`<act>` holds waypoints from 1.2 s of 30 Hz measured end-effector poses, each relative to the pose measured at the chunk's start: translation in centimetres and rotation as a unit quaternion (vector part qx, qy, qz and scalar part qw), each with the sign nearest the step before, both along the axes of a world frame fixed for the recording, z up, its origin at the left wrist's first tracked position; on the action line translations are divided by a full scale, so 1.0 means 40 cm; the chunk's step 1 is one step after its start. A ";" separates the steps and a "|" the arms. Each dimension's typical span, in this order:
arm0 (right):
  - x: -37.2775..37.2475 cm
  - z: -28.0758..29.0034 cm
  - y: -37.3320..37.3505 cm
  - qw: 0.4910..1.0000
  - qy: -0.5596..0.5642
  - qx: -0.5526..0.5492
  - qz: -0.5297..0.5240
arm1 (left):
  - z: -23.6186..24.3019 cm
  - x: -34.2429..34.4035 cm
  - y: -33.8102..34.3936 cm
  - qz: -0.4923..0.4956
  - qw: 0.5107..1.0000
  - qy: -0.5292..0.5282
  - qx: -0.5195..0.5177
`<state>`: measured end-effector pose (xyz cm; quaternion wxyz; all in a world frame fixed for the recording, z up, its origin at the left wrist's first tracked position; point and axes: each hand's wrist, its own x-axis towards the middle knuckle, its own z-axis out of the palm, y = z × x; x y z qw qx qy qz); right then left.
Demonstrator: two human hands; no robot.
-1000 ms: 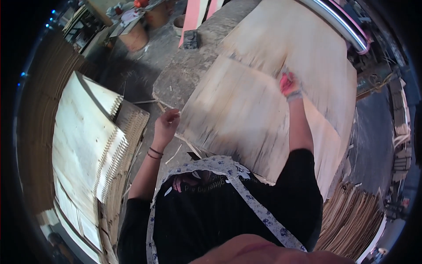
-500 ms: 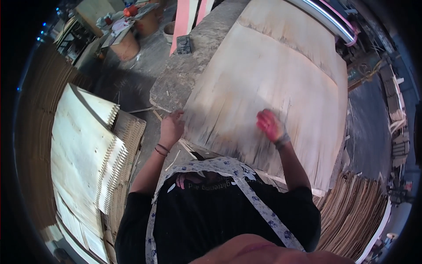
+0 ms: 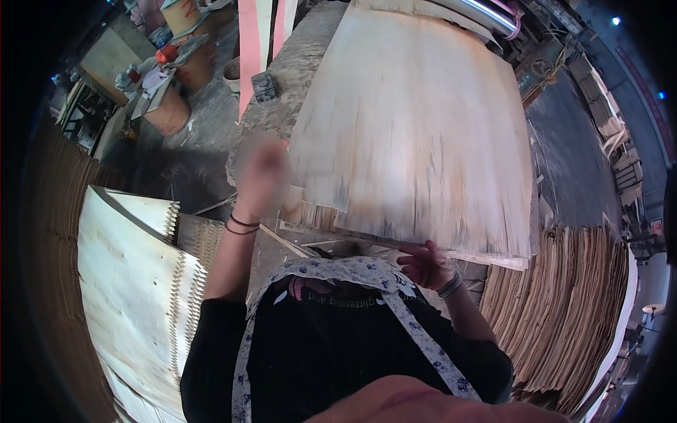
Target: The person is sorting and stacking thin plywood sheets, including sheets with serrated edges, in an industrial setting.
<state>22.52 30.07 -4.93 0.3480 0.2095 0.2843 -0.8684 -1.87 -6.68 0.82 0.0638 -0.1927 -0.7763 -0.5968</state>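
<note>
My left hand [image 3: 262,169] is blurred at the left edge of a large pale veneer sheet [image 3: 409,134], so its grip is unclear. The sheet has dark streaks and ragged ends and lies on further sheets [image 3: 310,215] over a worn work surface [image 3: 296,60]. My right hand [image 3: 425,266], in a red glove, is low at the sheet's near edge, fingers apart and slightly bent. Whether it touches the edge is hard to tell.
Curled pale sheets with toothed edges [image 3: 130,275] lie at the left, a thick veneer stack [image 3: 550,310] at the lower right. A metal roller [image 3: 479,15] lies at the back. Pink-and-white strips [image 3: 250,42], a dark block [image 3: 263,88] and several buckets [image 3: 162,113] are at the back left.
My left hand has moved up and away from me along the sheet's edge. My right hand has dropped from the sheet's face to its near edge. The top sheet has shifted toward the back.
</note>
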 end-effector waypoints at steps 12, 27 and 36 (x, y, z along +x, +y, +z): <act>-0.162 -0.049 0.016 0.986 0.052 -0.057 -0.147 | -0.018 0.024 -0.056 0.031 0.939 -0.277 0.204; -0.943 -0.136 0.252 0.979 -0.030 0.087 -0.182 | -0.135 0.121 -0.025 0.171 0.935 -0.293 0.106; -0.930 -0.249 0.233 0.943 0.075 0.159 -0.281 | -0.293 0.115 0.010 0.124 0.955 -0.058 -0.263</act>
